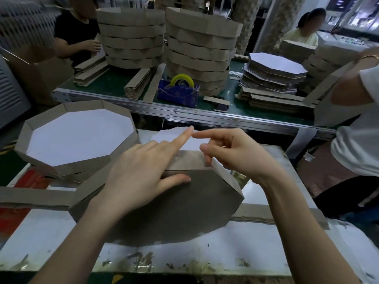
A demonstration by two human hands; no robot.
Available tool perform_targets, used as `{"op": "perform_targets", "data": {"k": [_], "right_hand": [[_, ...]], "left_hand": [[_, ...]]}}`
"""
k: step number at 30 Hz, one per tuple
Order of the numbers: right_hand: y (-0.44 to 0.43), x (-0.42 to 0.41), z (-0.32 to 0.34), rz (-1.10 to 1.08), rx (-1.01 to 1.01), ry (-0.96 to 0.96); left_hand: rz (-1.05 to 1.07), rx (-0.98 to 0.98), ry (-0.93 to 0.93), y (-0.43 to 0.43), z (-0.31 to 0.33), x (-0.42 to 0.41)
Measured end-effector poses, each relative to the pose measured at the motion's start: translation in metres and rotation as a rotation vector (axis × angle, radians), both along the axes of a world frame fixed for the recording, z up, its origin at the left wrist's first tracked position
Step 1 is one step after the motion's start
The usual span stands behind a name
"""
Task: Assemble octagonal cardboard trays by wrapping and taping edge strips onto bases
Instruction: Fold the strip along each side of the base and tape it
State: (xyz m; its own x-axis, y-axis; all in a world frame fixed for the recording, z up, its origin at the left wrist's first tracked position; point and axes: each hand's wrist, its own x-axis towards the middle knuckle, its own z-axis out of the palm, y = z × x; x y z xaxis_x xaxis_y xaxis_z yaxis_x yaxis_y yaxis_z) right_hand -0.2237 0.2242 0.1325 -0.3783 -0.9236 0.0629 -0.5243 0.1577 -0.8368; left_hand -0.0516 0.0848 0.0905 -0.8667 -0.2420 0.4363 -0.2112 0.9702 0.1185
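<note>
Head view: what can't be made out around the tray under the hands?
- Right hand: whether its curled fingers pinch anything cannot be seen.
- Upturned tray: left side hidden by left hand and forearm.
- Edge strip: left end cut off by the frame edge.
</note>
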Motion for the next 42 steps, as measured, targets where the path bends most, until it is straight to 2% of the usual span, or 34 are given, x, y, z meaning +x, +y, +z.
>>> {"op": "perform_targets", "data": {"k": [5, 15, 25, 31, 36, 41, 42], "right_hand": [[0.008, -0.003, -0.007, -0.030, 0.059, 0.012], [0.015, -0.007, -0.017, -0.039, 0.093, 0.032], [0.014, -0.018, -0.017, 0.119, 0.204, 0.124], [0.012, -0.029, -0.023, 0.092, 0.224, 0.064], [0.017, -0.037, -0.034, 0.095, 0.150, -0.004], [0.024, -0.040, -0.056, 0.171, 0.100, -0.336], [0.025, -0.042, -0.056, 0.172, 0.116, -0.350]], "left_hand": [[-0.113, -0.054, -0.090, 0.000, 0.002, 0.004], [-0.083, -0.043, -0.143, 0.002, 0.002, 0.003], [-0.103, -0.024, -0.143, 0.004, 0.005, 0.003], [-0.083, 0.016, -0.142, 0.004, 0.005, 0.004], [-0.127, -0.064, -0.180, 0.007, 0.008, -0.001], [-0.138, 0.018, -0.187, 0.006, 0.010, -0.002], [-0.148, 0.049, -0.183, 0.005, 0.011, -0.002]]}}
